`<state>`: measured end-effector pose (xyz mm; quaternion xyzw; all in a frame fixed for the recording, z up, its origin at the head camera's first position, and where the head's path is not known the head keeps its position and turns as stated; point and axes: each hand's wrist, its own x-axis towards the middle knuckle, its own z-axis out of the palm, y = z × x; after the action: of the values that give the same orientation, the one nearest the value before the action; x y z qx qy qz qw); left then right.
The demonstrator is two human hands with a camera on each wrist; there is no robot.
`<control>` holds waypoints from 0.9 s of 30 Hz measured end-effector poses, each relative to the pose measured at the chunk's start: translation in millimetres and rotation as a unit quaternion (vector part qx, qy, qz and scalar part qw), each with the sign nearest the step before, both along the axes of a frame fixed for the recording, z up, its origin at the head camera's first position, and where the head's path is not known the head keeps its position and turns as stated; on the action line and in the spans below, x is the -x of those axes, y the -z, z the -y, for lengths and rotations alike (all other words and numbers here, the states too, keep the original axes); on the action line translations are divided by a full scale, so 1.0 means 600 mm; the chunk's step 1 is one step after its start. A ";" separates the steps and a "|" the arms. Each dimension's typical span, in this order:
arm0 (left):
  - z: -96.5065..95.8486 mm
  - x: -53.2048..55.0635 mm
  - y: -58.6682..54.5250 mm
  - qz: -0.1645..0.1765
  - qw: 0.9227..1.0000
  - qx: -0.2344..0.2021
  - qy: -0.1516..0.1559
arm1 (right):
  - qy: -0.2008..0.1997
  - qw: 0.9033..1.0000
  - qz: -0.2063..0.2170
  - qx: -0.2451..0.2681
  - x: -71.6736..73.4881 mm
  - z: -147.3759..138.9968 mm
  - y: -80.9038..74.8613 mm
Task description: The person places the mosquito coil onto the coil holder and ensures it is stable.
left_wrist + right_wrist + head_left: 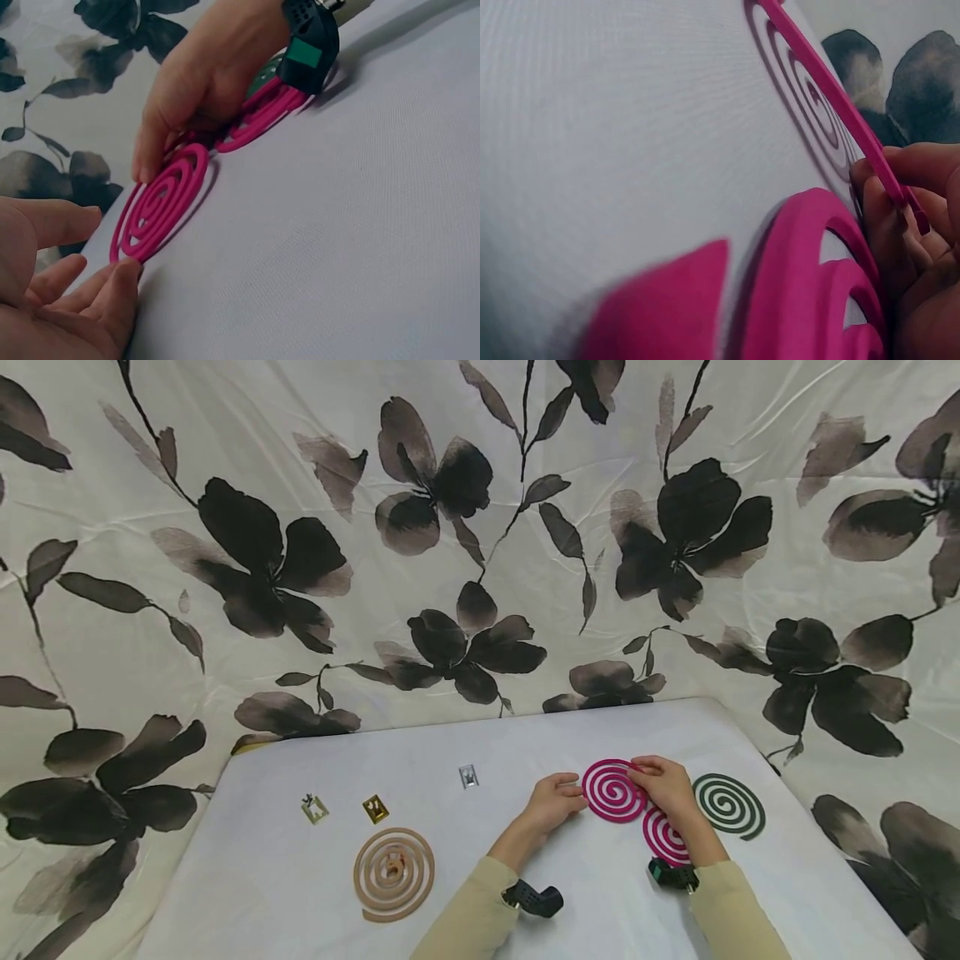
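My right hand (667,789) pinches the right edge of a pink mosquito coil (615,791), thumb and fingers on either side of its strand. In the right wrist view this coil (832,94) is tilted and raised off the white table, with its spiral shadow beneath. At the coil's left edge, my left hand (553,802) has its fingers loosely extended. The left wrist view shows its lower fingertips touching the coil's rim, while the index finger and thumb stand apart from it. A second pink coil (663,837) lies under my right wrist, partly hidden.
A dark green coil (729,807) lies to the right. To the left lies a tan coil (357,877) with a small copper-coloured piece at its middle. Small metal pieces stand behind: pale gold (315,808), gold (376,809) and silver (468,776). Floral cloth (450,568) hangs beyond the table.
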<state>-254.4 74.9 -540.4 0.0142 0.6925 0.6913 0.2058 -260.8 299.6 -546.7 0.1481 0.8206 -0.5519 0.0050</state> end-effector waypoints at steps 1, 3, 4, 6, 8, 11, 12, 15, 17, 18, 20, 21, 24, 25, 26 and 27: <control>-0.002 -0.001 -0.001 0.001 1.000 0.000 -0.003 | 0.000 1.000 -0.001 0.003 0.000 -0.001 0.000; -0.004 -0.002 -0.001 0.005 1.000 -0.007 -0.009 | -0.001 1.000 0.002 0.015 0.000 -0.002 -0.002; -0.005 -0.003 -0.003 0.008 1.000 -0.013 -0.012 | 0.000 1.000 0.004 0.024 0.000 -0.003 -0.004; -0.008 -0.004 -0.005 0.011 1.000 -0.023 -0.017 | 0.002 0.999 0.007 0.039 -0.001 -0.004 -0.007; -0.009 -0.004 -0.006 0.015 0.999 -0.038 -0.028 | 0.005 0.998 0.008 0.057 -0.002 -0.005 -0.013; -0.011 -0.005 -0.004 0.023 0.996 -0.065 -0.048 | 0.008 0.997 0.009 0.080 -0.006 -0.004 -0.019; -0.011 -0.006 -0.002 0.028 0.995 -0.076 -0.055 | 0.009 0.996 0.009 0.089 -0.008 -0.003 -0.020; -0.013 -0.008 0.006 0.033 0.992 -0.101 -0.069 | 0.016 0.993 0.007 0.117 -0.015 0.004 -0.022; -0.014 -0.009 0.009 0.036 0.990 -0.118 -0.073 | 0.022 0.991 0.005 0.131 -0.019 0.012 -0.023; -0.014 -0.009 0.011 0.034 0.989 -0.124 -0.073 | 0.027 0.990 0.004 0.136 -0.021 0.016 -0.024; -0.014 -0.010 0.012 0.029 0.987 -0.140 -0.070 | 0.034 0.989 0.003 0.144 -0.025 0.026 -0.026; -0.013 -0.010 0.012 0.030 0.986 -0.151 -0.069 | 0.036 0.988 0.003 0.148 -0.028 0.030 -0.027; -0.010 -0.011 0.013 0.041 0.980 -0.186 -0.061 | 0.033 0.984 0.008 0.175 -0.039 0.044 -0.028; -0.009 -0.013 0.013 0.045 0.978 -0.194 -0.058 | 0.027 0.982 0.009 0.187 -0.044 0.048 -0.028; -0.006 -0.014 0.013 0.052 0.976 -0.203 -0.056 | 0.021 0.979 0.011 0.202 -0.048 0.052 -0.028; -0.004 -0.015 0.013 0.056 0.975 -0.208 -0.053 | 0.017 0.976 0.012 0.217 -0.052 0.056 -0.028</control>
<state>-245.5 77.5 -547.9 -0.0190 0.5207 0.8299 0.1996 -229.4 266.1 -529.9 0.1639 0.6786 -0.7150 0.0379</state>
